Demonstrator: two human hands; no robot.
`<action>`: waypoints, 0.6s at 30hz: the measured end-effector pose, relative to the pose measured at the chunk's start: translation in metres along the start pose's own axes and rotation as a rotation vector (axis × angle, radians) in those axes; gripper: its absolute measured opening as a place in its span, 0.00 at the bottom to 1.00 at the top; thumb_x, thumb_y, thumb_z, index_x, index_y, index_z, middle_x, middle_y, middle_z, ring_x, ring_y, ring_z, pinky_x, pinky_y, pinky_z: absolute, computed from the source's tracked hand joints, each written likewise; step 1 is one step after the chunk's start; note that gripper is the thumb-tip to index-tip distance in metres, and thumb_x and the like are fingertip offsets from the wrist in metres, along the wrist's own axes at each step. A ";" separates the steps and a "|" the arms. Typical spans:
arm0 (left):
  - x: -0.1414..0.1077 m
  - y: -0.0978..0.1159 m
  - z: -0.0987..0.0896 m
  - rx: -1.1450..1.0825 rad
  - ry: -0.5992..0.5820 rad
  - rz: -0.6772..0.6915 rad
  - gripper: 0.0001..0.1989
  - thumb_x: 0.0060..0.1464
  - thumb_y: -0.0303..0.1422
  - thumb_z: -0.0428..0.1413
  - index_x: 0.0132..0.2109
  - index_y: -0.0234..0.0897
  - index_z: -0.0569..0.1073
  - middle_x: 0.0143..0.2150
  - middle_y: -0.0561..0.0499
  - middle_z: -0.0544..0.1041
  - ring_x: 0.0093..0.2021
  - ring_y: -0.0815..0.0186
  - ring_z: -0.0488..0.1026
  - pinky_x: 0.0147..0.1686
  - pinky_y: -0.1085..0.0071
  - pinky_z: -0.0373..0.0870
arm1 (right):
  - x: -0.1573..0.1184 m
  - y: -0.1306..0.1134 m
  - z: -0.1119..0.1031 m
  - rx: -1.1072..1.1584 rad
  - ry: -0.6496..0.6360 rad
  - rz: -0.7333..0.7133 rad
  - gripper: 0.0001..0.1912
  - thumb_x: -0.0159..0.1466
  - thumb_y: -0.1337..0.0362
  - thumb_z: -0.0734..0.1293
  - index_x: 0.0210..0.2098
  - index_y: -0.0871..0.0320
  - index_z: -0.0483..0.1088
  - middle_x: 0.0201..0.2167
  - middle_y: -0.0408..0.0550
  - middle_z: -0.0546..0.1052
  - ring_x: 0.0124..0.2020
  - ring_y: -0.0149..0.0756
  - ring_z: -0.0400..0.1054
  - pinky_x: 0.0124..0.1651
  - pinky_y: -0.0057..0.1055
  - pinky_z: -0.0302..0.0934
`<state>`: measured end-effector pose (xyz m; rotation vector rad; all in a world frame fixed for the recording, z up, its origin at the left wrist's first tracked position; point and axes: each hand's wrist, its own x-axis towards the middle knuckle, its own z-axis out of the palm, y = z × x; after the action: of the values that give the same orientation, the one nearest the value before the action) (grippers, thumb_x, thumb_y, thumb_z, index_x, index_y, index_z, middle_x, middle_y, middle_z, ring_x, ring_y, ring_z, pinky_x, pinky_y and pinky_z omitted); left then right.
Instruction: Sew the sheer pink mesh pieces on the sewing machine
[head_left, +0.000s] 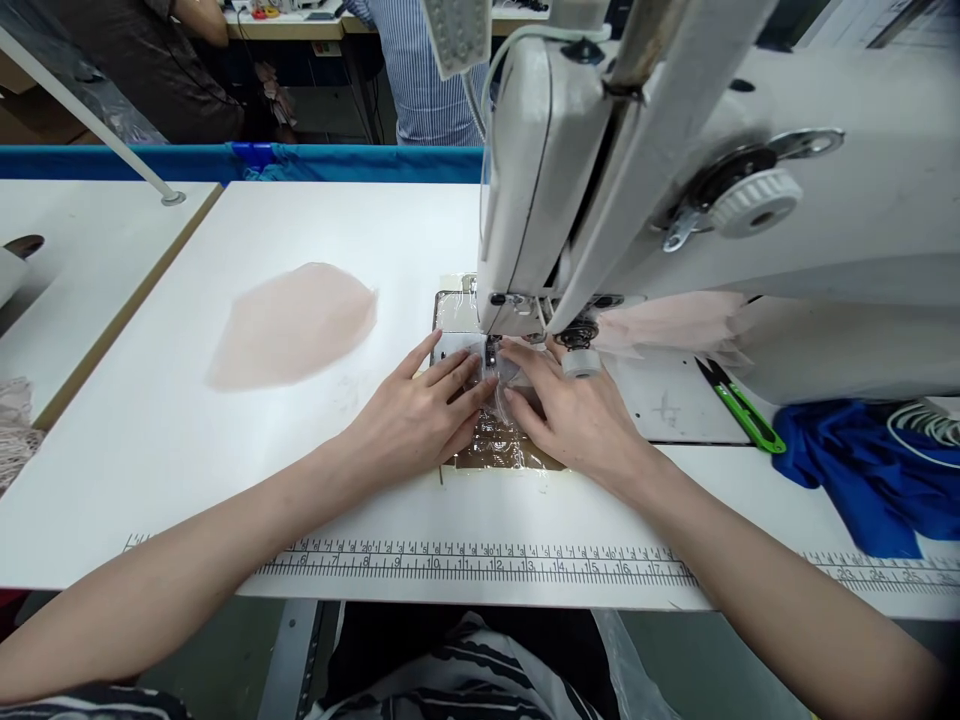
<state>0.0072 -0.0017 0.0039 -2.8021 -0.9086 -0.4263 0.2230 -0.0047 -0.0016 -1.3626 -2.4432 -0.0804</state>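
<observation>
Left hand (427, 410): I have it palm down on the near left side of the foot (492, 352), fingers slightly spread and nearly straight, tips down on the cloth (504, 380) and the plate (459, 342); I see no pinch.
Right hand (574, 410): thumb and forefinger parted, tips on or just beside the cloth; the other fingers are mostly hidden by the machine (517, 190), so I cannot tell what they touch.
Cloth: sheer and pale, at the foot and between the 2 hands; its edges are hard for me to make out.
Tape (510, 455): shiny brown, on the table (187, 470) under the cloth's near side.
Pink piece (296, 325): flat on the table, well left of the foot.
Pink fabric (667, 322): rumpled, under the machine's arm.
Snips (746, 405): green-handled, right of the right hand, handle end beside the blue fabric (870, 470).
Ruler (465, 562): along the near edge, crossed by both forearms.
Background: I see 2 people, 1 in a striped shirt (427, 80), 1 in a dark top (157, 70).
</observation>
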 end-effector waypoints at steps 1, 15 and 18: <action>0.000 0.000 0.000 0.008 -0.004 0.001 0.19 0.65 0.31 0.47 0.58 0.29 0.72 0.59 0.37 0.73 0.61 0.53 0.70 0.66 0.45 0.60 | -0.001 0.000 -0.001 0.003 0.019 -0.018 0.19 0.68 0.64 0.59 0.56 0.63 0.69 0.45 0.54 0.80 0.50 0.48 0.69 0.52 0.43 0.60; -0.003 0.001 0.009 0.011 0.126 -0.003 0.17 0.66 0.32 0.50 0.56 0.27 0.73 0.53 0.40 0.78 0.56 0.56 0.75 0.65 0.49 0.63 | -0.007 -0.005 -0.001 -0.028 0.220 -0.263 0.08 0.66 0.71 0.63 0.38 0.57 0.75 0.40 0.42 0.81 0.36 0.34 0.71 0.46 0.36 0.59; -0.004 0.002 0.008 0.022 0.142 0.009 0.16 0.65 0.31 0.50 0.55 0.28 0.74 0.52 0.42 0.79 0.54 0.57 0.76 0.65 0.50 0.64 | -0.007 -0.004 -0.002 -0.009 0.251 -0.310 0.08 0.65 0.73 0.65 0.36 0.56 0.75 0.38 0.39 0.82 0.35 0.32 0.72 0.44 0.34 0.59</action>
<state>0.0070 -0.0032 -0.0047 -2.7145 -0.8641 -0.6016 0.2239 -0.0127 -0.0014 -0.9035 -2.4156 -0.3170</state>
